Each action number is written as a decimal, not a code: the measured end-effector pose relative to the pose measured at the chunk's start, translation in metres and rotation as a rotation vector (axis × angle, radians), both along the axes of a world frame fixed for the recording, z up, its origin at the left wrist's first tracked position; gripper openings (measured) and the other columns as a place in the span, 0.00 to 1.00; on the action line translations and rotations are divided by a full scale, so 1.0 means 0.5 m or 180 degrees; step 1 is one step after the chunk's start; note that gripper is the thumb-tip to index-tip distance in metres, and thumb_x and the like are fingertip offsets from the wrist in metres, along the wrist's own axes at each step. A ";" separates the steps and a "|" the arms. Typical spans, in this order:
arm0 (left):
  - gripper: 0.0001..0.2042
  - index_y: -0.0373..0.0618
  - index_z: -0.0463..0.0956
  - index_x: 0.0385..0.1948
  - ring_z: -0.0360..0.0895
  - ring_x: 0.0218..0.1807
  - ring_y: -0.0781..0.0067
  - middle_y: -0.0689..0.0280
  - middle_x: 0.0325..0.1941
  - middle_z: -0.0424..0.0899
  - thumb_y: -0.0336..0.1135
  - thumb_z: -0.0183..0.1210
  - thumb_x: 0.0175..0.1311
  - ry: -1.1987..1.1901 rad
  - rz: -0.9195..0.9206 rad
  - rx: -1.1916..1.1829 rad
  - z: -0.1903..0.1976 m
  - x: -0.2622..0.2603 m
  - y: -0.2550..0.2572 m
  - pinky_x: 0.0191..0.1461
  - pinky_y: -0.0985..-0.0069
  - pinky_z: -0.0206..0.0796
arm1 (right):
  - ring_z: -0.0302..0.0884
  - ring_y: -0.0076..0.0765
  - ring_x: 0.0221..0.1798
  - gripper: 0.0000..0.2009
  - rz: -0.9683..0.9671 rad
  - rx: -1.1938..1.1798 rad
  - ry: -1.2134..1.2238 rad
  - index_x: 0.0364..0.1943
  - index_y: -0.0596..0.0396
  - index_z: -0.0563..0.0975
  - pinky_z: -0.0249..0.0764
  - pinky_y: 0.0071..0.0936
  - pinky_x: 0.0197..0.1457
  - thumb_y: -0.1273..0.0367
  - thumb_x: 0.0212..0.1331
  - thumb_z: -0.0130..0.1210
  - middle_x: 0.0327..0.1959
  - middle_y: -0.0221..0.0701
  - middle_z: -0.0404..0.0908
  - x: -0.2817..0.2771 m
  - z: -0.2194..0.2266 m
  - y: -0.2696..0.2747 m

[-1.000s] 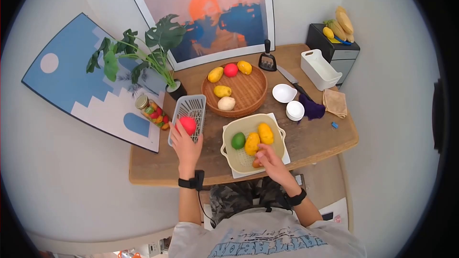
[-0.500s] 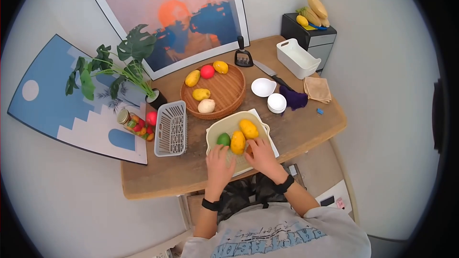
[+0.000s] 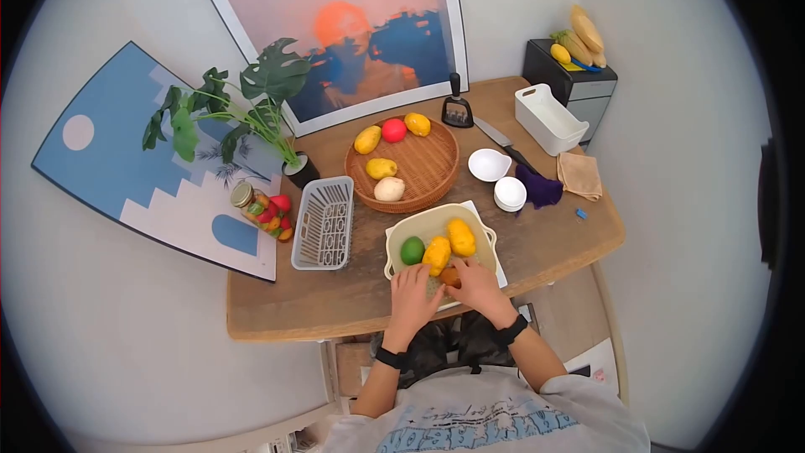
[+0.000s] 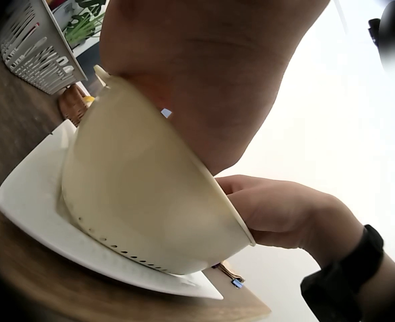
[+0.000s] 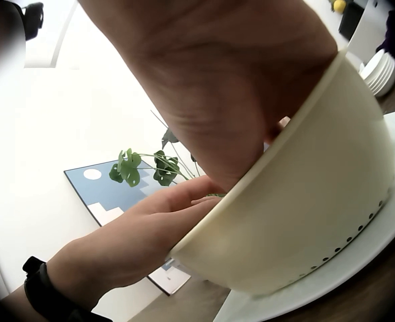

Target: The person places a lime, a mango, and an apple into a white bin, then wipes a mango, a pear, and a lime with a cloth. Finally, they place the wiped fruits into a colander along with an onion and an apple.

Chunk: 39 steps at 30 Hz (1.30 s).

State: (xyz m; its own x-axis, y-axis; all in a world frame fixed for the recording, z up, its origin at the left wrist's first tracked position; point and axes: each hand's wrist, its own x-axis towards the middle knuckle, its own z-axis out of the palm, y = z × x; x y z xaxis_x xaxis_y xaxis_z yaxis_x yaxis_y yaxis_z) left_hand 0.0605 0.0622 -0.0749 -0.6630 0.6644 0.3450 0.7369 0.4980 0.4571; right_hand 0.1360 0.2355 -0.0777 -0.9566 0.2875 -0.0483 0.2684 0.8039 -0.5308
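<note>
A cream colander (image 3: 423, 222) stands on a white square plate (image 4: 33, 178) at the table's front edge. In it lie a green oval fruit (image 3: 412, 250), two yellow mangoes (image 3: 437, 256) and a brown roundish fruit (image 3: 451, 277). My right hand (image 3: 478, 289) reaches over the near right rim, its fingers and thumb bent about the brown fruit. My left hand (image 3: 411, 298) comes over the near left rim, fingers spread loosely beside the brown fruit. Both wrist views show the hands dipping past the colander's rim, with the fingertips hidden inside.
A grey basket (image 3: 324, 226) is left of the colander. Behind is a wicker tray (image 3: 428, 164) with fruit. A jar (image 3: 262, 214), a red fruit (image 3: 281, 203) and a potted plant (image 3: 277, 75) stand left; white bowls (image 3: 489, 165), a knife (image 3: 495, 132) and a white bin (image 3: 549, 122) stand right.
The left hand has let go of the red fruit, which left the grey basket and now lies by the jar. That hand has moved right to the colander. The right hand has stayed there.
</note>
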 end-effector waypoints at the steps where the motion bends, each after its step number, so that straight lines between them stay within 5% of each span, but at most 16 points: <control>1: 0.29 0.38 0.75 0.62 0.73 0.67 0.50 0.52 0.62 0.79 0.42 0.69 0.63 -0.0035 -0.0049 0.0017 0.004 -0.001 0.000 0.72 0.56 0.57 | 0.83 0.58 0.54 0.29 0.0005 -0.0060 0.0004 0.58 0.55 0.77 0.80 0.49 0.56 0.57 0.54 0.70 0.50 0.47 0.81 0.002 0.002 0.002; 7: 0.35 0.40 0.73 0.65 0.71 0.70 0.49 0.52 0.65 0.78 0.43 0.74 0.56 -0.0170 -0.0325 0.0080 0.016 -0.010 -0.006 0.73 0.55 0.59 | 0.84 0.60 0.54 0.34 0.0083 -0.0843 0.0321 0.63 0.56 0.75 0.80 0.48 0.57 0.54 0.54 0.72 0.52 0.52 0.82 0.008 0.021 0.028; 13: 0.38 0.38 0.72 0.64 0.75 0.66 0.44 0.48 0.64 0.77 0.40 0.79 0.50 -0.0596 -0.0354 0.0659 0.037 -0.012 0.013 0.67 0.56 0.70 | 0.84 0.47 0.56 0.31 0.0098 -0.2300 0.0542 0.64 0.63 0.75 0.78 0.37 0.62 0.55 0.65 0.68 0.53 0.47 0.84 0.009 0.099 0.012; 16: 0.38 0.36 0.71 0.64 0.76 0.63 0.43 0.47 0.62 0.78 0.40 0.78 0.52 -0.0455 -0.0018 0.0890 0.066 -0.034 0.004 0.66 0.57 0.71 | 0.84 0.36 0.54 0.23 -0.0041 -0.2199 0.1178 0.64 0.60 0.74 0.79 0.33 0.59 0.62 0.72 0.62 0.53 0.40 0.84 0.009 0.100 0.014; 24: 0.39 0.36 0.66 0.69 0.69 0.68 0.41 0.45 0.65 0.74 0.45 0.74 0.59 0.0726 0.1110 0.0613 0.120 -0.238 -0.137 0.72 0.50 0.60 | 0.84 0.38 0.50 0.17 -0.1071 -0.2045 0.1723 0.61 0.59 0.76 0.79 0.34 0.56 0.66 0.75 0.57 0.48 0.39 0.84 0.058 0.025 0.103; 29: 0.32 0.39 0.69 0.67 0.68 0.68 0.43 0.48 0.65 0.74 0.45 0.67 0.66 0.0769 0.1204 0.0153 0.070 -0.351 -0.202 0.71 0.49 0.56 | 0.82 0.38 0.51 0.15 -0.1460 -0.1225 0.2013 0.59 0.61 0.77 0.78 0.34 0.55 0.68 0.75 0.55 0.48 0.41 0.84 0.094 -0.016 0.131; 32: 0.23 0.43 0.76 0.59 0.71 0.64 0.48 0.55 0.59 0.79 0.46 0.65 0.67 0.0974 0.1340 -0.0149 0.076 -0.423 -0.210 0.67 0.50 0.57 | 0.81 0.44 0.52 0.13 -0.1627 -0.1107 0.1997 0.56 0.62 0.77 0.76 0.37 0.58 0.70 0.74 0.55 0.48 0.43 0.82 0.105 -0.035 0.142; 39: 0.21 0.44 0.81 0.49 0.74 0.63 0.48 0.54 0.53 0.84 0.51 0.63 0.65 0.0957 0.1701 -0.1852 0.060 -0.656 -0.233 0.69 0.45 0.55 | 0.76 0.58 0.59 0.12 -0.1571 -0.0278 0.2272 0.54 0.64 0.76 0.71 0.46 0.66 0.73 0.71 0.54 0.54 0.49 0.78 0.111 -0.093 0.155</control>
State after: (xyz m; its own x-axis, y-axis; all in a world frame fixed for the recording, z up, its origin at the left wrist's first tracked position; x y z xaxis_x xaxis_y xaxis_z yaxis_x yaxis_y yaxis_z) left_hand -0.2672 -0.0544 -0.0449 -0.8732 0.4140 0.2570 0.3847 0.9094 -0.1579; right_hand 0.1912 0.3128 -0.1240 -0.5338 0.7003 0.4739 0.1551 0.6321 -0.7592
